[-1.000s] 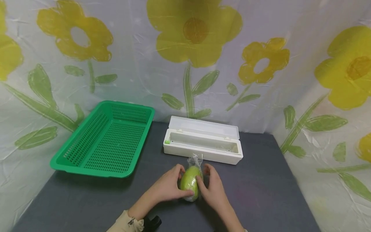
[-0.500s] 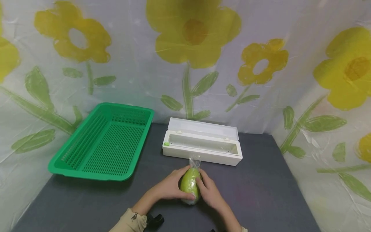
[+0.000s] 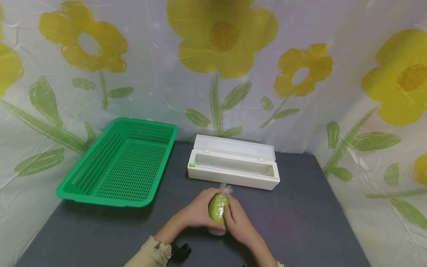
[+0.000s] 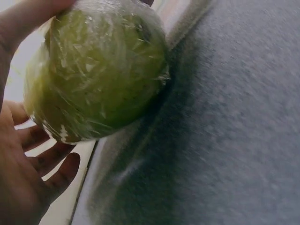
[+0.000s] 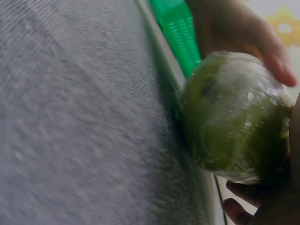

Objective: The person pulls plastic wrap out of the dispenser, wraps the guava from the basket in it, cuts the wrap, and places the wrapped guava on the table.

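Observation:
A smooth green fruit sits low over the dark table, wrapped in shiny clear cling film; its exact kind is not plain. My left hand grips its left side, thumb across the near end. From the right, my right hand holds it, thumb along its upper side. At the far end a crumpled tail of cling film sticks out beyond the fingers. In the left wrist view the film lies wrinkled over the rounded near end of the fruit.
Behind the hands stands a long white box with its lid raised and a small green piece at its left end. A green perforated basket is at the left. A flowered sheet hangs behind the dark table.
Both hands have closed in on the fruit, and the fingers have come together at its far end. The film tail there now looks shorter and more bunched.

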A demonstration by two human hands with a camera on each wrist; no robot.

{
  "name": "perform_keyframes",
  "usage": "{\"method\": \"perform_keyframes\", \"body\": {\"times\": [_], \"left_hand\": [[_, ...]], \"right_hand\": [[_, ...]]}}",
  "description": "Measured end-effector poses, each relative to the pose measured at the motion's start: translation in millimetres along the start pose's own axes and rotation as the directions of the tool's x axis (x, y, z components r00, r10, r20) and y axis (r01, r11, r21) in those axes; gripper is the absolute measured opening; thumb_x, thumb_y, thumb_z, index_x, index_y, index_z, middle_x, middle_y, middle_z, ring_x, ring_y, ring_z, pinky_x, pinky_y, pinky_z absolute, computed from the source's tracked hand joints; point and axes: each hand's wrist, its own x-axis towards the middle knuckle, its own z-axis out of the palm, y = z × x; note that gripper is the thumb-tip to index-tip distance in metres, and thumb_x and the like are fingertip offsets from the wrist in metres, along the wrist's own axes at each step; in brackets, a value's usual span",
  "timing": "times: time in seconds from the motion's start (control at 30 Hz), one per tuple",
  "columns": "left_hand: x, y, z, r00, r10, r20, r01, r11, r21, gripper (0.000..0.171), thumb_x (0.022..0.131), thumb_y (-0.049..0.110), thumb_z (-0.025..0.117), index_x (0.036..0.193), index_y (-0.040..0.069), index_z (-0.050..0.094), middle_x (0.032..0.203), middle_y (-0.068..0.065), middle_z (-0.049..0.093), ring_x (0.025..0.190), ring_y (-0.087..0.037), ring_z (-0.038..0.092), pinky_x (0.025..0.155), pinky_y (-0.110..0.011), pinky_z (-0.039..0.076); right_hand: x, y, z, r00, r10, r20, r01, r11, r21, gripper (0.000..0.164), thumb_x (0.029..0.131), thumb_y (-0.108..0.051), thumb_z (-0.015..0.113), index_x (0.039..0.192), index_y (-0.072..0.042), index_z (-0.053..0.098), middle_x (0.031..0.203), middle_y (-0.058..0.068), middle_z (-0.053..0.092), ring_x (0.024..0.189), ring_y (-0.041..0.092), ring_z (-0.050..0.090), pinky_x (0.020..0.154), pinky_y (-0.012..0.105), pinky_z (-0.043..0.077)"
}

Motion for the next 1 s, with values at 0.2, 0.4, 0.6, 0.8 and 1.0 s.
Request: {"method": "perform_keyframes", "body": {"times": [0.2,0.4,0.6,0.8,1.0], "left_hand": [[3.0,3.9,-0.9,0.999,-0.046,-0.005,0.046,0.999,-0.015,0.114,0.066,0.052,0.099,0.155,0.004,0.045,0.147,-0.009,0.053,0.133,-0.027,0.051,0.107,-0.047,0.049],[0.0,2.9,2.8,0.998,-0.055,0.000,0.055,0.997,-0.049,0.111,0.069,0.052,0.097,0.158,0.010,0.044,0.151,-0.007,0.051,0.134,-0.026,0.049,0.106,-0.046,0.049],[-3.7,6.1,5.4,0.999,-0.033,-0.010,0.033,0.998,-0.054,0.116,0.069,0.050,0.099,0.161,0.010,0.040,0.154,-0.009,0.050,0.137,-0.028,0.046,0.107,-0.049,0.046],[-6.9,8.6,6.5,0.998,-0.066,-0.012,0.065,0.995,-0.080,0.126,0.069,0.049,0.099,0.165,0.008,0.028,0.157,-0.015,0.045,0.137,-0.031,0.045,0.107,-0.052,0.046],[-8.8,8.1,5.8,0.999,-0.050,-0.016,0.049,0.997,-0.061,0.115,0.070,0.048,0.099,0.160,0.008,0.039,0.155,-0.012,0.048,0.137,-0.030,0.045,0.108,-0.052,0.046]], "right_hand": [[4,0,2,0.996,-0.059,-0.063,0.056,0.997,-0.055,0.062,0.111,-0.011,0.043,0.167,0.004,0.019,0.154,0.024,0.054,0.138,0.039,0.054,0.109,0.062,0.046],[4,0,2,0.996,-0.045,-0.074,0.037,0.994,-0.105,0.052,0.113,-0.014,0.041,0.162,0.001,0.038,0.158,0.022,0.050,0.145,0.041,0.049,0.113,0.064,0.042],[8,-6,2,0.997,0.019,-0.077,-0.025,0.997,-0.070,0.050,0.114,-0.017,0.039,0.159,0.006,0.042,0.155,0.024,0.053,0.140,0.040,0.053,0.110,0.060,0.046],[15,-10,3,0.995,0.059,-0.083,-0.066,0.994,-0.085,0.045,0.112,-0.015,0.039,0.150,0.005,0.053,0.140,0.022,0.063,0.116,0.031,0.063,0.094,0.052,0.053],[17,-11,3,0.993,0.093,-0.080,-0.097,0.994,-0.058,0.043,0.110,-0.014,0.041,0.146,0.004,0.056,0.130,0.020,0.067,0.102,0.023,0.063,0.086,0.043,0.054]]}}
